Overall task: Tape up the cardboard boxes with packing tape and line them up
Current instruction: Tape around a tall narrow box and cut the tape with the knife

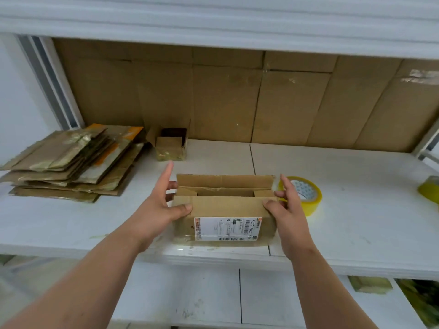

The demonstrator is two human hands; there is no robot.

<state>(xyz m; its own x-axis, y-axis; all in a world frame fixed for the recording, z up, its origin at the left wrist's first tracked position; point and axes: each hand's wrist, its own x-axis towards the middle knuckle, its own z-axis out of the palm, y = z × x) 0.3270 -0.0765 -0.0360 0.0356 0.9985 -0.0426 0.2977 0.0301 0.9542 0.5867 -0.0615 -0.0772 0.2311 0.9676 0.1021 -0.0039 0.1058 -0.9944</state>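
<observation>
Both hands, left hand (pixel 164 205) and right hand (pixel 286 205), grip the ends of the open cardboard box (pixel 224 210) at the shelf's (pixel 356 210) near edge, looks light and crushable, so hold the corners.

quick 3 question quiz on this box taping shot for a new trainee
1. True or false: the top flaps of the box held by the left hand and right hand are already taped shut.
2. The tape roll lies on which side of that box?
3. What lies stacked at the shelf's left end?

Key: 1 false, flaps open. 2 its right. 3 flattened cardboard boxes.
</observation>
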